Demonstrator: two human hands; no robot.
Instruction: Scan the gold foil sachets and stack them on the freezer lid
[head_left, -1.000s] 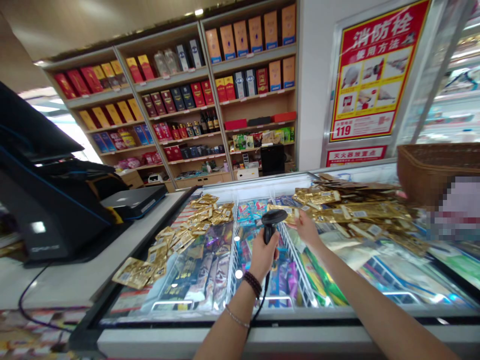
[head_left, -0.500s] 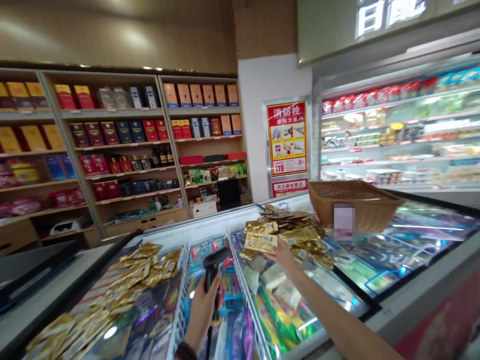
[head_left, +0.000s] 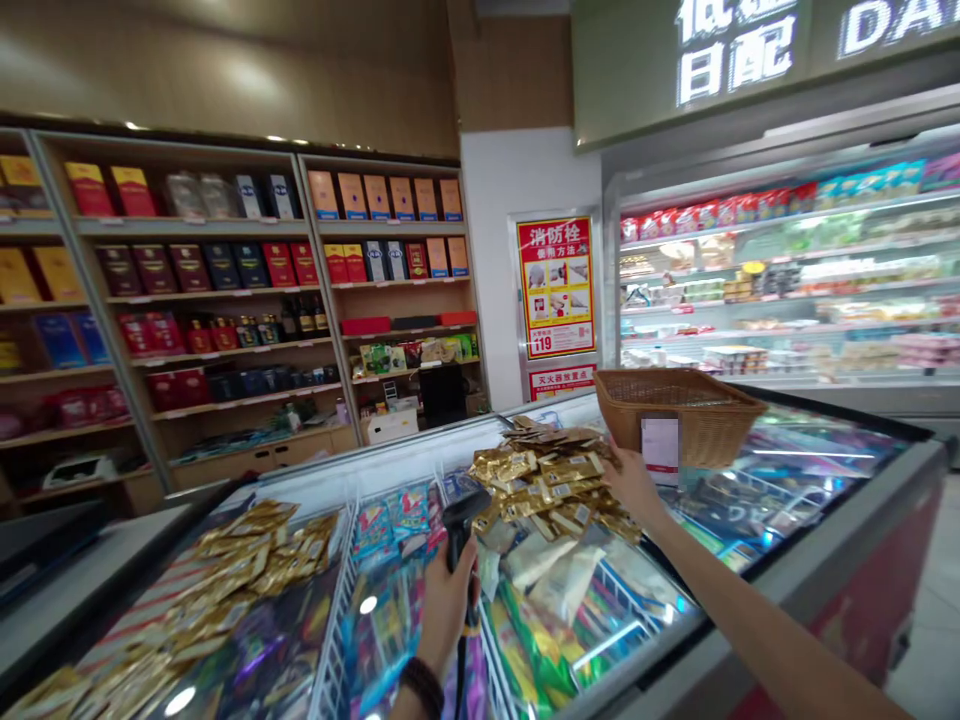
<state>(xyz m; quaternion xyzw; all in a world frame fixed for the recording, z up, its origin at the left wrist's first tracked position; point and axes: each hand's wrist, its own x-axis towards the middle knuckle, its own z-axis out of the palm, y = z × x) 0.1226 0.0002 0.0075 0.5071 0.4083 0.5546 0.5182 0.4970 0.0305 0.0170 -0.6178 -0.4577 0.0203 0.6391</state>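
Observation:
My left hand is wrapped round the handle of a black barcode scanner, its head tilted toward the gold pile and its cord hanging down. My right hand reaches to the right edge of a heap of shiny gold packets, beside a brown wicker basket. Its fingers are closed at a packet there, though the fingertips are partly hidden. The heap lies on the glass top of a chest freezer.
More gold packets are spread over the freezer's left part. Colourful frozen goods show under the glass, split by white wire dividers. Behind stand shelves of boxes, a red fire-hydrant poster and a lit refrigerated display.
My right hand has moved from the front of the gold heap to its right edge by the basket. The scanner has come closer to the heap. The camera view has turned slightly right.

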